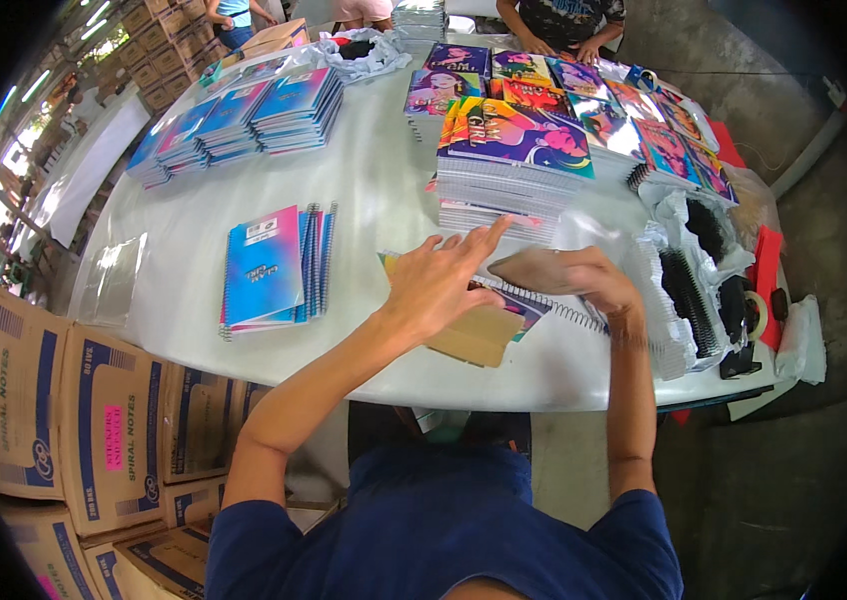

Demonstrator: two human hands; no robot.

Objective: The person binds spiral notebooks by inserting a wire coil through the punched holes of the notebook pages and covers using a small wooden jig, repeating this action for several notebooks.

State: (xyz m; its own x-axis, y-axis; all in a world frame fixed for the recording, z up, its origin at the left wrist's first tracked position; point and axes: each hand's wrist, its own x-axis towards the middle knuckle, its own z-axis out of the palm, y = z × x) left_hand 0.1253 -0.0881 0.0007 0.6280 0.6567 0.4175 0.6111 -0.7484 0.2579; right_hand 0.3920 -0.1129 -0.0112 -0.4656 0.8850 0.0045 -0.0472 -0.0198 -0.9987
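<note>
In front of me a notebook lies at a slant, with a plain brown card [479,338] and a bit of dark printed cover showing. My left hand [444,277] rests over it with the fingers stretched out and apart. A dark wire coil [580,319] runs along the notebook's edge and sticks out past it to the right. Just above that coil is my right hand [584,277], smeared by motion, so its grip is unclear. Beyond both hands rises a tall stack of colourful illustrated notebooks [514,150]. Left of my hands lie several blue-and-pink spiral notebooks [266,265].
More blue-and-pink notebook stacks [294,105] stand at the far left. Dark coils [684,290] lie in white wrapping at the right, beside a tape roll [757,314]. Cardboard boxes [114,430] crowd the lower left. Across the table a person's hands [584,48] reach near printed notebooks.
</note>
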